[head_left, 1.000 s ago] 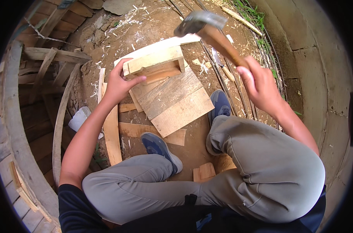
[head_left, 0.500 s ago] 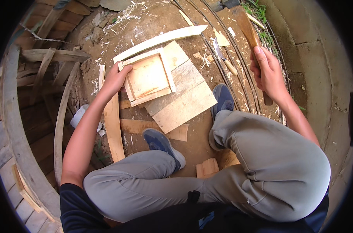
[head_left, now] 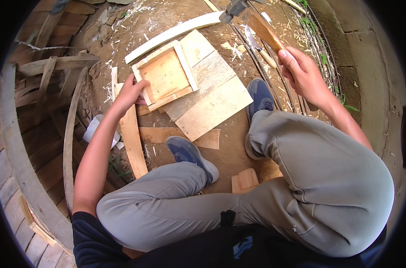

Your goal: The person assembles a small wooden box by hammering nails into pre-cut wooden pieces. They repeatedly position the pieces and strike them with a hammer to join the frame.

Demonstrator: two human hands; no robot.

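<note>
My left hand (head_left: 130, 95) grips the left side of a shallow square wooden box (head_left: 165, 73), thumb over its rim and fingers beneath. The box is tilted, its open face toward me, above flat wooden boards (head_left: 214, 107) lying on the dirt. In my right hand (head_left: 303, 76) is a hammer (head_left: 264, 30), its wooden handle wrapped by my fingers. The dark metal head is raised at the upper end, apart from the box. Just past the handle, a knife (head_left: 261, 49) with a wooden handle lies on the ground.
A long curved wood strip (head_left: 176, 33) lies beyond the box. Dark thin rods (head_left: 256, 62) run along the ground on the right, near a wall (head_left: 368, 80). A slatted wooden structure (head_left: 15, 129) stands at the left. A small wood block (head_left: 245, 180) sits between my legs.
My right hand has swung the hammer leftward, bringing its head into view nearer the box. The box has shifted slightly up and left in my left hand.
</note>
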